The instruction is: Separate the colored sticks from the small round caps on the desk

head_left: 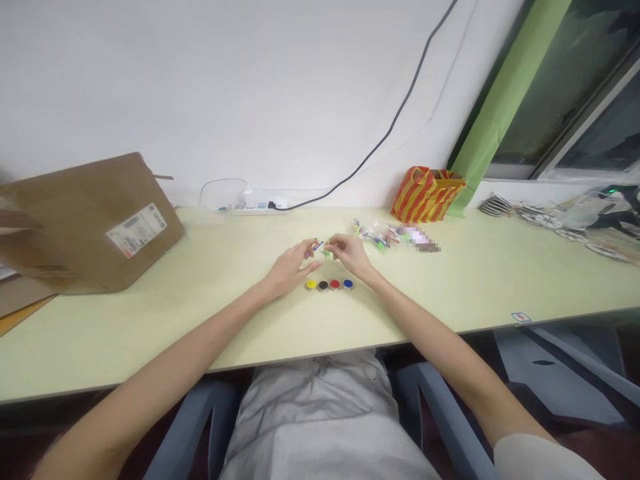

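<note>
My left hand (pixel 293 267) rests low over the table, thumb stretched away from its bent fingers. A small, thin blue piece (pixel 319 245) is at those fingertips; whether they touch it is too small to tell. Facing it, my right hand (pixel 349 255) is closed in a pinch on a small green piece (pixel 327 252), whose kind I cannot make out. Just nearer to me, small round pots stand in a row: a yellow pot (pixel 311 285), a black pot (pixel 323 286), a red pot (pixel 335 285) and a blue pot (pixel 348 285).
Colourful small items in clear plastic (pixel 377 235) lie beyond my right hand. A red-and-yellow striped bag (pixel 425 195) and a power strip (pixel 257 205) with a black cable (pixel 395 123) are by the wall. A cardboard box (pixel 90 227) stands left; round slatted pieces (pixel 543 217) lie right.
</note>
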`<state>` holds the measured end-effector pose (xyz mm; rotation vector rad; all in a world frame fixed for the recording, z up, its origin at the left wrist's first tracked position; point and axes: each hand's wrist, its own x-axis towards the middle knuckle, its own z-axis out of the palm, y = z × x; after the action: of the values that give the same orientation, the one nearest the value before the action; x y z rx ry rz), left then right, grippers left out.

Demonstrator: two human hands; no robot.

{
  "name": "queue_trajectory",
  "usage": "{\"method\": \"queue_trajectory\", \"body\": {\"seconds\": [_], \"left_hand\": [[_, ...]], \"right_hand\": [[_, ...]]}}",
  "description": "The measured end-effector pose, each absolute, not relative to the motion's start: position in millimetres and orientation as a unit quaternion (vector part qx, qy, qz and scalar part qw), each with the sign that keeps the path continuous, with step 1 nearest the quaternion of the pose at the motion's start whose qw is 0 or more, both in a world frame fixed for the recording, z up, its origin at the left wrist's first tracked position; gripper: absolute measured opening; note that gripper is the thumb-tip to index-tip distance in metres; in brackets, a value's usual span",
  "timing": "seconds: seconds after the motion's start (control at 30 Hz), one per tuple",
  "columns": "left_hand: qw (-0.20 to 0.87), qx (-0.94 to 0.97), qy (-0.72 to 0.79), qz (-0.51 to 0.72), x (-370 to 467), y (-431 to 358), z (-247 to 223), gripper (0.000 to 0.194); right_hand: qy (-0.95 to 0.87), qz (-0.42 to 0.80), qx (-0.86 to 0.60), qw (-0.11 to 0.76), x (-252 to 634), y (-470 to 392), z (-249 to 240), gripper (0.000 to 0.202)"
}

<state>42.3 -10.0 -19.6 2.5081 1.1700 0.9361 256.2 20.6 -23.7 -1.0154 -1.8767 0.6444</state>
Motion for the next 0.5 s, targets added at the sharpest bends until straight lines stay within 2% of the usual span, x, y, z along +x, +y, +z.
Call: {"method": "queue_trajectory", "body": {"seconds": [0.13, 0.23, 0.37, 0.5], "left_hand": [[0.119, 0.852, 0.403, 0.311, 45.3, -15.5, -14.0, 0.038], [0.099, 0.844, 0.425, 0.313, 48.5, -19.8, -9.5, 0.031], [0.099, 0.841, 0.421, 0.325, 49.5, -21.3, -7.9, 0.032], [0.102, 0.85, 0.411, 0.314, 48.2, -20.2, -9.6, 0.034]], "right_hand": [[-0.756, 0.355, -0.361, 0.415, 240.0, 0.0, -20.1, 0.031], [-0.753, 0.342, -0.375, 0.42, 236.0, -6.0, -18.4, 0.033], [-0.761, 0.294, -0.403, 0.416, 240.8, -9.5, -14.1, 0.027], [-0.757, 0.367, -0.366, 0.398, 240.8, -14.1, -11.6, 0.031]]}}
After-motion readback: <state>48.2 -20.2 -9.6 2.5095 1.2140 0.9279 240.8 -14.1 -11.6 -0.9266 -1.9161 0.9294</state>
